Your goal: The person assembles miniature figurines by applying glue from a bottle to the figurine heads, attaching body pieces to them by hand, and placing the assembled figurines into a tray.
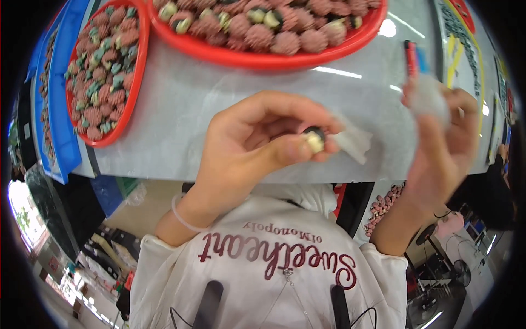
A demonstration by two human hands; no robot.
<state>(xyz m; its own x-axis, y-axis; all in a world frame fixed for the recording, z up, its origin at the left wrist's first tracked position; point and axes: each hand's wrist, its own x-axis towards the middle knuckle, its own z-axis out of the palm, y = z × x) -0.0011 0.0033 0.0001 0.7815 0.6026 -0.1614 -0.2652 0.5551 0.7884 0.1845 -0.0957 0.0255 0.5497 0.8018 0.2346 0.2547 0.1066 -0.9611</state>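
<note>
small two-tone piece pinched above the bare middle of a grey bench

the bench (186,93) offers open room under and around the hands: its near edge runs just in front of the person's white shirt (235,290), and its far side is bounded by a large red tray (241,60). to the left, a narrower red tray (143,55) closes off the space, with a blue tray (63,129) beyond it. the gap between the left hand (235,145) and the right hand (441,137) is wide, crossed only by a limp whitish strip (355,140) beside the left fingertips; whether it touches them is unclear.

the bench top is smooth and glossy, catching streaks of light. the trays look like shiny plastic with rounded rims, and the red ones are heaped with ridged, dusty-pink knobs, mixed with cream and dark bits in the large one and with greenish bits in the narrower one.

the small two-tone piece (314,141) is lumpy and rounded, dark on top and creamy below, gripped between the left thumb and fingers. the right hand, blurred, is curled about a pale rounded object (429,101); a red stick (411,59) and a blue stick (422,60) show above it, their connection to it hard to tell.
</note>
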